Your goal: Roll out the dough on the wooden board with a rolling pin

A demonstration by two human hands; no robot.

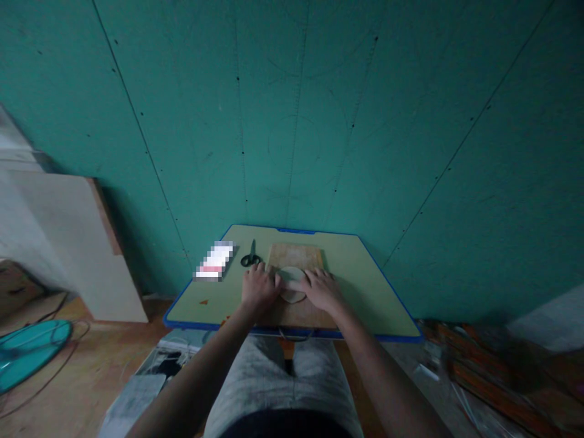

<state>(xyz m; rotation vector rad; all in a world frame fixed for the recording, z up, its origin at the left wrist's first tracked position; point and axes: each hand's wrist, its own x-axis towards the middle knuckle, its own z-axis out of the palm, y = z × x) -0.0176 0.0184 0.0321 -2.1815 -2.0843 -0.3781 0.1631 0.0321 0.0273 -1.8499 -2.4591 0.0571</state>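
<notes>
A flat, round, pale sheet that looks like dough (292, 296) lies on a wooden board (296, 252) with a handle at its near edge. Across the sheet runs a short pale rolling pin (292, 285). My left hand (261, 286) is closed over its left end, and my right hand (322, 288) covers the right end; both ends are hidden under my fingers. Black-handled scissors (250, 259) lie just beyond my left hand, blade pointing away.
The board rests on a small yellow-green table (365, 274) with a blue rim, against a green wall (292, 121). A blurred-out white and pink item (214, 261) lies at its left. Small orange scraps (203, 302) are near the front. Wood pieces (493, 371) lie on the floor at right.
</notes>
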